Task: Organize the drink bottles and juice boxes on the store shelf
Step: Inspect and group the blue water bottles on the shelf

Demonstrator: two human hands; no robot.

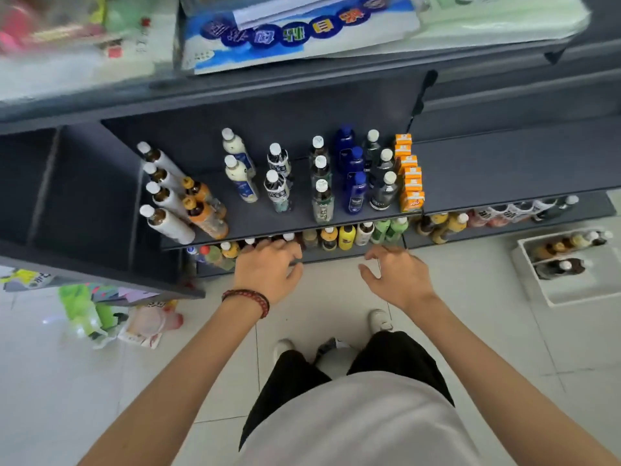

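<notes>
A dark grey shelf (268,223) carries rows of drink bottles: white-wrapped brown bottles (168,223) at the left, orange bottles (206,218), milky white bottles (240,179), blue bottles (354,193) and dark bottles (383,193). A row of orange juice boxes (411,183) stands at the right end. My left hand (268,269) hovers in front of the shelf's front edge, fingers loosely curled, holding nothing. My right hand (396,274) hangs beside it, fingers spread and empty.
A lower shelf (336,255) holds more bottles, yellow (346,237) and green (389,230) among them. A white crate (571,290) with bottles sits on the tiled floor at right. Bags and packets (111,317) lie on the floor at left. Packaged goods fill the top shelf.
</notes>
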